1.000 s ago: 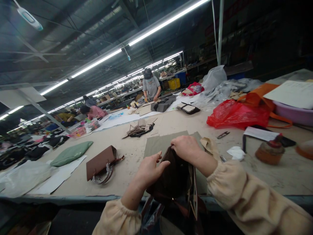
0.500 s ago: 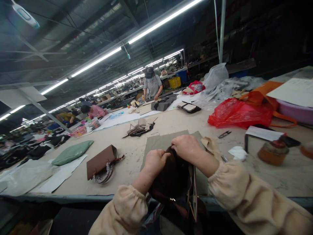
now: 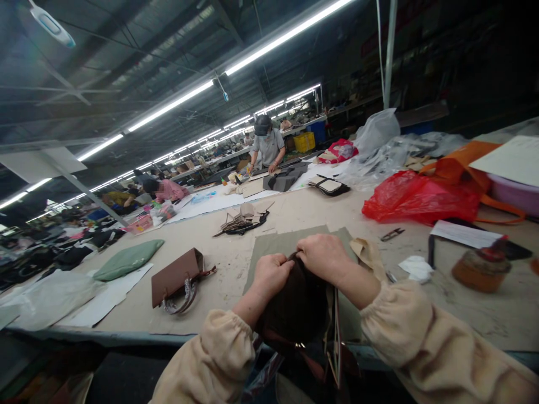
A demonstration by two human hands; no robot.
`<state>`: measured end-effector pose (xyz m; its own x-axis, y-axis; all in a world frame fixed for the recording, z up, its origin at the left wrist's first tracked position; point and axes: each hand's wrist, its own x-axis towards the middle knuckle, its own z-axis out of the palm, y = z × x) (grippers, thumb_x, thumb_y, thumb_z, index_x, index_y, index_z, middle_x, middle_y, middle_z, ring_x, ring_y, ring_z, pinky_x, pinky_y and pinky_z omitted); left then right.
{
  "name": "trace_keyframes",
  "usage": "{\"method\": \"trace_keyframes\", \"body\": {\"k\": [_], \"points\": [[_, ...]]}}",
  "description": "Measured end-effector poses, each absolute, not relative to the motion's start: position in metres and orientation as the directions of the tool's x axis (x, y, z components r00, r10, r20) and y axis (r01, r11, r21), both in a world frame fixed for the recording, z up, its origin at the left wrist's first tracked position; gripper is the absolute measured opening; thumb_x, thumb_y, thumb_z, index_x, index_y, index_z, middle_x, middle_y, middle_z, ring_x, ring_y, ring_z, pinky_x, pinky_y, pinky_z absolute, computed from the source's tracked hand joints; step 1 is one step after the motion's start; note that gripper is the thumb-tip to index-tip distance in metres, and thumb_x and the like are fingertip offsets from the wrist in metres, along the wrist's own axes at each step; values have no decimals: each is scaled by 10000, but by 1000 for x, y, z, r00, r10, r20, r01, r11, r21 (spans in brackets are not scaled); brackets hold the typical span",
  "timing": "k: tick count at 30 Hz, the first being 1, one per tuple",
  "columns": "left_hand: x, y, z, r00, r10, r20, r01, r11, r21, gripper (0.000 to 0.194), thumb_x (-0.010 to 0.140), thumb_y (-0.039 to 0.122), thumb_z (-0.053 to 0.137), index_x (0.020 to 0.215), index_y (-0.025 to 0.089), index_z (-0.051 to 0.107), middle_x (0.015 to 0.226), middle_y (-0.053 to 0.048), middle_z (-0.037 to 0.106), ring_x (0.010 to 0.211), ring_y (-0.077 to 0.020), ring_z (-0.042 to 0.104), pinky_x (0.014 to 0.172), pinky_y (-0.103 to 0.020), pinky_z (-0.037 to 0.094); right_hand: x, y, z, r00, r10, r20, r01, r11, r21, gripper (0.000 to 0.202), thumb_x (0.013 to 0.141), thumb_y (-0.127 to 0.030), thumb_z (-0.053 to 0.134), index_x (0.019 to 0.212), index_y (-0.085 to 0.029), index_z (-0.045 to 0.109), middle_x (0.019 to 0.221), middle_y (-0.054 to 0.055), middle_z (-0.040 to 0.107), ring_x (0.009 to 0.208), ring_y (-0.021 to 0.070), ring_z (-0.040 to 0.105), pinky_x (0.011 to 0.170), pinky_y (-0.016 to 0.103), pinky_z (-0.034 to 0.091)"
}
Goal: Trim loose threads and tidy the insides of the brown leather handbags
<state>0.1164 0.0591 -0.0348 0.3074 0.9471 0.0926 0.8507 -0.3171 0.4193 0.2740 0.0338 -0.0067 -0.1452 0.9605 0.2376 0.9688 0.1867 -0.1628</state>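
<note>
In the head view, the dark bag (image 3: 290, 314) is at the near edge of the bench (image 3: 227, 252), its mouth turned up toward the wearer. The left hand (image 3: 269, 275) is closed, thumb against fingers, on the top edge of the lining (image 3: 305, 292); the right hand (image 3: 322, 255) is clamped on the same edge, just beside it. A grey-green sheet (image 3: 269, 247) lies flat beyond them.

The lining looks thin and limp, so it probably weighs little and folds or slips easily; a pinch close to the rim should control it best. The pale-edged layers (image 3: 337, 342) at the bag's right side look stiffer and would likely stand a firmer hold. The metal fittings (image 3: 300, 345) at the front could scratch, so the fabric seems the safer grip.

As for containers, the dark bag gapes, but its inside is too dark to tell whether it holds anything. The brown handbag (image 3: 174, 278) lies tilted on the bench, handles partly wrapped in clear plastic, contents hidden. A red plastic bag (image 3: 421, 199) sits crumpled on the right, its contents unclear. Behind it, a purple basin (image 3: 516, 193) has white sheets (image 3: 511, 160) across its top. A squat brown pot (image 3: 480, 272) stands nearer; its filling cannot be told.
</note>
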Motion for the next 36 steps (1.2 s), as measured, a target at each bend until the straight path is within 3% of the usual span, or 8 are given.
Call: {"method": "trace_keyframes", "body": {"k": [6, 10, 12, 23, 31, 36], "points": [[117, 54, -33, 295, 949, 111, 862, -315, 397, 312, 789, 402, 480, 698, 177, 676, 655, -31, 639, 622, -151, 541, 550, -231, 340, 274, 37, -7, -150, 960, 237, 970, 190, -155, 245, 803, -322, 457, 817, -242, 689, 835, 53, 689, 797, 208, 613, 620, 275, 395], [115, 53, -35, 352, 928, 121, 782, -363, 506, 299, 746, 396, 554, 959, 229, 682, 833, -27, 695, 753, -177, 594, 637, -235, 406, 272, 38, -7, -137, 962, 234, 973, 175, -148, 251, 805, -308, 447, 820, -245, 690, 831, 52, 691, 784, 202, 615, 605, 271, 386], [115, 55, -37, 372, 920, 124, 746, -376, 550, 306, 761, 388, 536, 994, 247, 677, 867, -20, 701, 784, -179, 603, 661, -237, 420, 271, 38, -7, -133, 963, 236, 974, 170, -147, 253, 806, -311, 445, 816, -249, 690, 826, 50, 692, 782, 206, 616, 602, 275, 384], [120, 65, -41, 303, 941, 150, 781, -335, 527, 286, 763, 392, 514, 760, 196, 722, 676, -23, 683, 635, -155, 570, 532, -230, 359, 273, 32, -8, -133, 965, 225, 975, 169, -147, 249, 816, -326, 441, 850, -248, 675, 874, 50, 686, 820, 194, 607, 649, 272, 382], [113, 62, -40, 324, 929, 179, 662, -358, 658, 346, 749, 469, 534, 871, 197, 708, 773, -21, 703, 702, -160, 603, 608, -231, 413, 270, 33, -7, -125, 968, 216, 975, 160, -153, 264, 836, -305, 413, 853, -238, 668, 882, 60, 680, 835, 195, 606, 666, 272, 383], [116, 65, -38, 307, 926, 220, 675, -374, 636, 336, 782, 423, 481, 756, 171, 702, 724, -26, 692, 696, -155, 605, 623, -230, 418, 270, 33, -8, -129, 963, 236, 975, 167, -149, 262, 846, -317, 414, 842, -230, 661, 888, 59, 678, 840, 201, 608, 666, 279, 387]]}}
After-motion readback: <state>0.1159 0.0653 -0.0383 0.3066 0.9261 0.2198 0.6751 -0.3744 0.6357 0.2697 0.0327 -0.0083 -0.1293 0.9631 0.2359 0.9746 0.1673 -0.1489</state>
